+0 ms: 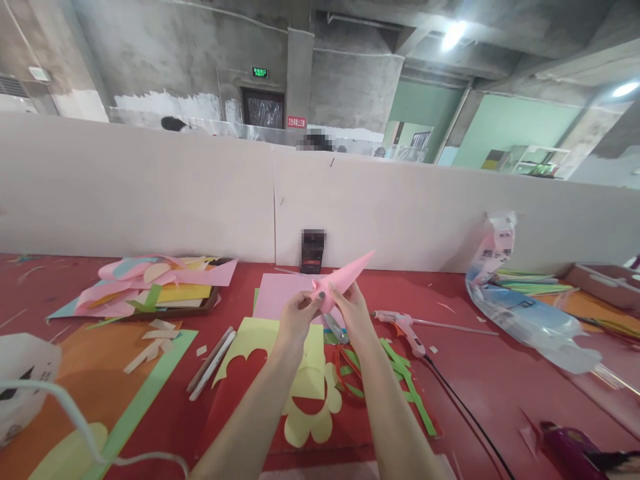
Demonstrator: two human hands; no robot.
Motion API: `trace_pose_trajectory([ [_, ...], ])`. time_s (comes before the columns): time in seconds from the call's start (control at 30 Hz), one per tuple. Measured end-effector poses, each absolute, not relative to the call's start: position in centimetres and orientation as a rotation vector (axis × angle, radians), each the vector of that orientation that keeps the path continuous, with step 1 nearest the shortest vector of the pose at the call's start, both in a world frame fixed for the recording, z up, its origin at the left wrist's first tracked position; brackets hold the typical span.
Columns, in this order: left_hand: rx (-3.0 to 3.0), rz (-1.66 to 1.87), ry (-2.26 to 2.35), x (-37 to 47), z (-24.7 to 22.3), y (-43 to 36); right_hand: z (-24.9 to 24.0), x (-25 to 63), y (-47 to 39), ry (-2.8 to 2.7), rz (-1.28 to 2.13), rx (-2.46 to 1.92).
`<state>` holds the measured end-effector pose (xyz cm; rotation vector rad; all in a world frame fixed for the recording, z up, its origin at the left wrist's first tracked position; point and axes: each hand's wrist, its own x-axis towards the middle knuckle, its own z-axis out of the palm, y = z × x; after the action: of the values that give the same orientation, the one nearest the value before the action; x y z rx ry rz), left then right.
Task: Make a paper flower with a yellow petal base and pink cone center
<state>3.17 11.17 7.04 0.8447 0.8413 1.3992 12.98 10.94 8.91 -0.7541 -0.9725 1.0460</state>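
The left hand (pixel 301 316) and the right hand (pixel 353 308) both have their grip closed on a pink, pointed piece of folded paper (pixel 353 270), raised above the red counter (pixel 505 387); the left pinches its wider end, the right holds it near the middle, and its tip points up and to the right. Below and beyond the hands lies a flat lilac-pink paper sheet (pixel 275 293), overlapped by a pale yellow paper sheet (pixel 255 333) with curved cut-outs. Nearer, between the forearms, is a pale yellow, petal-edged paper shape (pixel 320 430). Narrow green paper strips (pixel 423 410) lie to the right of the right forearm, and just past them a white glue gun with an orange trigger (pixel 403 325). A black phone (pixel 312 257) leans upright against the white partition (pixel 400 207). To the left sits a heap of pink, yellow and blue paper pieces (pixel 173 293).
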Motion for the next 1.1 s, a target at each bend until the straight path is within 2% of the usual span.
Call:
trace_pose_trajectory([
  [0.33, 0.87, 1.377, 0.866, 3.4, 7.4, 10.5, 8.8, 13.0, 11.0, -0.915, 0.883, -0.864],
  [0.77, 1.009, 1.461, 1.052, 3.1, 8.5, 10.0, 8.6, 12.9, 11.3, -0.951, 0.891, -0.845],
  [1.1, 0.898, 1.454, 0.787, 3.4, 7.7, 10.7, 9.1, 13.1, 10.7, -0.925, 0.968, -0.835],
])
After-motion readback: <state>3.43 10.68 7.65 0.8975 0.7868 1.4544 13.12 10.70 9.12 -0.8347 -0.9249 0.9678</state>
